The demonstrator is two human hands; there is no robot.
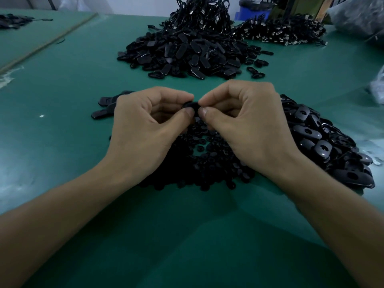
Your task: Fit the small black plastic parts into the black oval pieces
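Pinching one black oval piece in curled fingertips of left hand and right hand, above heap of small black parts on green table.

Black oval piece held midair; small black parts heaped below.
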